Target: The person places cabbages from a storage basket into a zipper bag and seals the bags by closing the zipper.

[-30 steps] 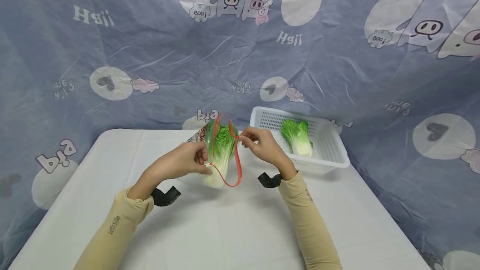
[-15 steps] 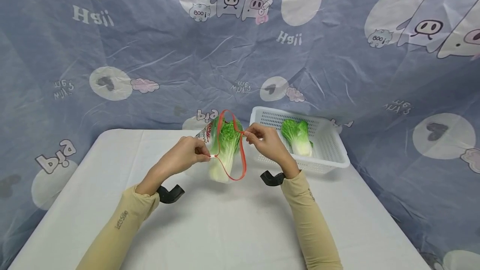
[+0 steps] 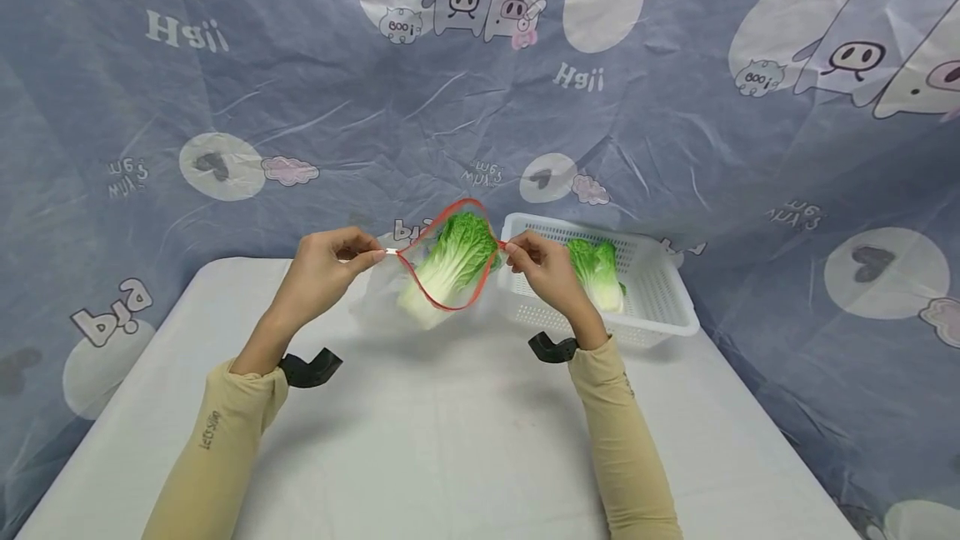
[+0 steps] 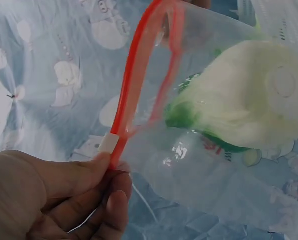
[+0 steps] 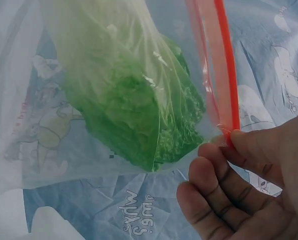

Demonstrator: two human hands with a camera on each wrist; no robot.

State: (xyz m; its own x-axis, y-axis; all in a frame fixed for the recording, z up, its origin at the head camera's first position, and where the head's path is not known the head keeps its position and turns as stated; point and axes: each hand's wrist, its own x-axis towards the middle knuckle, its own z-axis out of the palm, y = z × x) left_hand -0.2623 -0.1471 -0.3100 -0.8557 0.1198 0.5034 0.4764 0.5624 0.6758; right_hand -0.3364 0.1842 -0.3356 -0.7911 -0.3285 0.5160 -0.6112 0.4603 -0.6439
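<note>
We hold the leafy cabbage (image 3: 450,269) inside the clear bag (image 3: 378,294), at the centre of the frame, with the leafy end toward the upper right and the pale base toward the lower left. Over the last second, the red rim (image 5: 231,75) has changed from a narrow upright loop to a broad oval drawn sideways, and it now sits higher in the frame. We read this as the mouth being pulled wider, with the cabbage lying within the bag beyond it; the seal is not yet closed. Our left hand (image 3: 322,267), now farther toward the upper left, pinches the left end of the rim between thumb and fingers, just beside the white slider (image 4: 108,143). Our right hand (image 3: 551,272) pinches the opposite end at centre right, so the rim is held between both hands. We cannot tell whether the bag's underside touches the white surface (image 3: 465,440). At right of centre, the white basket (image 3: 652,325) stands unmoved and contains a second cabbage (image 3: 596,277), partly hidden by our right hand. Behind everything, a patterned cloth (image 3: 300,107) fills the upper frame.
</note>
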